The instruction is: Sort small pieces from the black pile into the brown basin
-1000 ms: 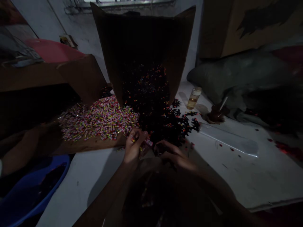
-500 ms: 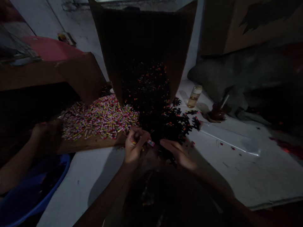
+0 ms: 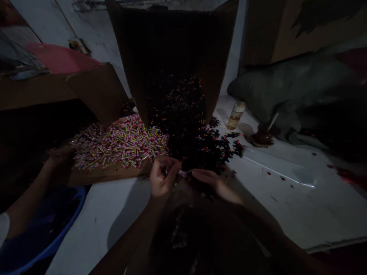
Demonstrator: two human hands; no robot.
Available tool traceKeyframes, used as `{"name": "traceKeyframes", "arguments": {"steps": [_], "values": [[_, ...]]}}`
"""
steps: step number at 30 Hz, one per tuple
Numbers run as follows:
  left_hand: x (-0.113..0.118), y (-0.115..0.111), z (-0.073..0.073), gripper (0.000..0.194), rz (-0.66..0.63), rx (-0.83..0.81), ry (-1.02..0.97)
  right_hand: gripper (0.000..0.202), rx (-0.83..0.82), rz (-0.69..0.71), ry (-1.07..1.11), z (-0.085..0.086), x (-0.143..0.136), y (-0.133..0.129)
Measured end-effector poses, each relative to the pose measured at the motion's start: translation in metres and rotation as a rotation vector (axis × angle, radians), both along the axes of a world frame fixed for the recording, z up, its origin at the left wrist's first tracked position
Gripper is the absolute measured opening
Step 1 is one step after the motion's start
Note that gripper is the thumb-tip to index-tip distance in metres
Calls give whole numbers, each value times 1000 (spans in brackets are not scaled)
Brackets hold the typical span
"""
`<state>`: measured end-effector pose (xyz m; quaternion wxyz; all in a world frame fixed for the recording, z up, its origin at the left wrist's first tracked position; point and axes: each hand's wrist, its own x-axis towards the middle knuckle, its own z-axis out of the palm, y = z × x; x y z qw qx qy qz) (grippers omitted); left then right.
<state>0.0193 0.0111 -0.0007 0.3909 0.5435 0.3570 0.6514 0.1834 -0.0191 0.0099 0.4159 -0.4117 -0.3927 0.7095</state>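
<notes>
Small wrapped piece [image 3: 182, 173], pink and white, sits right between both hands, low in the middle of the view above the white tabletop [image 3: 120, 217]. Left hand [image 3: 162, 177] is curled tight, fingertips pinched on one end of it, and a few more bright bits seem tucked in that palm. Right hand [image 3: 213, 183] comes in flat from the other side, fingertips at the piece's far end; whether they truly pinch it, I can't tell in this dim light. Just beyond the knuckles, a black heap [image 3: 200, 147] of small dark parts with orange specks spills out of a tall brown carton [image 3: 172, 49]. Beside it, a bright pile of colourful wrapped pieces [image 3: 120, 143] lies on a cardboard sheet [image 3: 106, 173]. Far left, another person's hand [image 3: 59, 158] rests at that pile's edge, above a blue tub [image 3: 57, 236]. Farther back on the right stands a small bottle [image 3: 235, 116] of yellowish liquid.
</notes>
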Motion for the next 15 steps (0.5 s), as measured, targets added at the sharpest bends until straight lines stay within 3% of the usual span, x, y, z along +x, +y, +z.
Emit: {"name": "traceKeyframes", "arguments": {"steps": [5, 15], "values": [[1, -2, -4, 29, 17, 46, 16, 36, -2, 120, 104, -1, 2, 3], [3, -7, -1, 27, -27, 92, -38, 47, -100, 128, 164, 4, 1, 0]]}}
